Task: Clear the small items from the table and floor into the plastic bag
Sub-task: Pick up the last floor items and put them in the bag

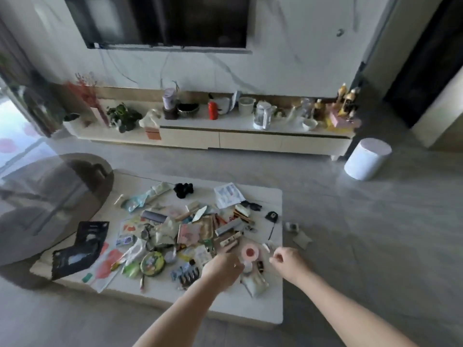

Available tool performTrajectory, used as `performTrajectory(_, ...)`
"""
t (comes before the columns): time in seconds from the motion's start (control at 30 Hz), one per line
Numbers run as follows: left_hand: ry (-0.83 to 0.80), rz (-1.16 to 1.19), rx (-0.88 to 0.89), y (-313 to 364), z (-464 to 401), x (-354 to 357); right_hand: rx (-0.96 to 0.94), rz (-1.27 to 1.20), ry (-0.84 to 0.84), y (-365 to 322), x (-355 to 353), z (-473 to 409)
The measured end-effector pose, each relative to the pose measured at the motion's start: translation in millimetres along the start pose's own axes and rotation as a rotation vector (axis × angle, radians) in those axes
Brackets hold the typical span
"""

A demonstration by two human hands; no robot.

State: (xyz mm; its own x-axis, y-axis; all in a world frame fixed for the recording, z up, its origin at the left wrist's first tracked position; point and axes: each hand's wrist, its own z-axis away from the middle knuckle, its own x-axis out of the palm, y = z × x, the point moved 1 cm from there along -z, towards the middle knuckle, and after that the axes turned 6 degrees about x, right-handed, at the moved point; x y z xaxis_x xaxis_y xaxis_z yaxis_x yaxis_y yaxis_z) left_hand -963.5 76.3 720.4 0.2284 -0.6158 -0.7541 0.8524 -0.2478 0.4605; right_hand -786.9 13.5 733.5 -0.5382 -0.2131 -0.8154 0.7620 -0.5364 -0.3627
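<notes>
Left hand [221,265] flat on table [265,304] clutter, right hand [288,262] curled (grip unclear), one pink tape roll [250,252] between.

Lit by soft daylight from the far left, where the window [15,126] blows out to white and throws a pale sheen across the floor [350,209]. Even, fairly bright over the table [270,304], with only faint shadows. Smeared throughout by motion blur, worst on the clutter and both forearms. Bent by wide-angle distortion at the edges, bowing the cabinet [250,140]. Dull grey reflections on the television [162,18]. Hazy translucent overlay at the left.
</notes>
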Motion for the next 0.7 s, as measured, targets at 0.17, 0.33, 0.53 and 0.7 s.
performTrajectory(0.17,-0.119,-0.030,0.055,28,-19,14,0.172,-0.063,0.093,47,-7,9)
performTrajectory(0.33,-0.126,-0.082,0.122,66,-46,22,0.271,-0.099,0.122,91,-23,3)
performTrajectory(0.53,-0.073,-0.065,0.104,128,-88,48,0.240,-0.106,0.058,157,-50,-37)
performTrajectory(0.7,-0.099,0.093,-0.033,193,-109,82,0.162,-0.063,0.007,217,-82,-80)
